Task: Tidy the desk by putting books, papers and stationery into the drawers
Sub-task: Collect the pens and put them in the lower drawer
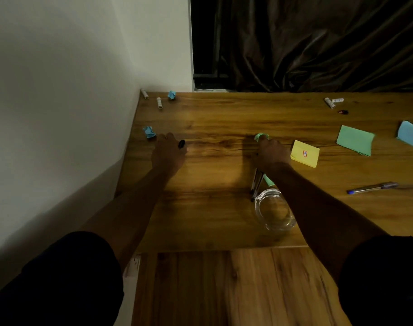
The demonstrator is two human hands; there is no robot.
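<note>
My left hand (168, 152) is closed around a small black object (181, 144), likely a marker cap, just right of a crumpled blue paper ball (149, 132). My right hand (272, 152) pinches a crumpled green paper (261, 136) at mid-desk. Right of it lie a yellow sticky-note pad (305, 153), a green pad (355, 140) and a blue pad (410, 135). A blue pen (372, 188) lies at the right. Pens (256, 182) and a green paper scrap (268, 180) show under my right forearm.
A clear glass jar (275, 210) lies on its side near the front edge of the wooden desk (212, 118). White markers (159, 102) and another blue paper ball (171, 95) sit at the back left; markers (330, 102) at the back right. Wall on the left, dark curtain behind.
</note>
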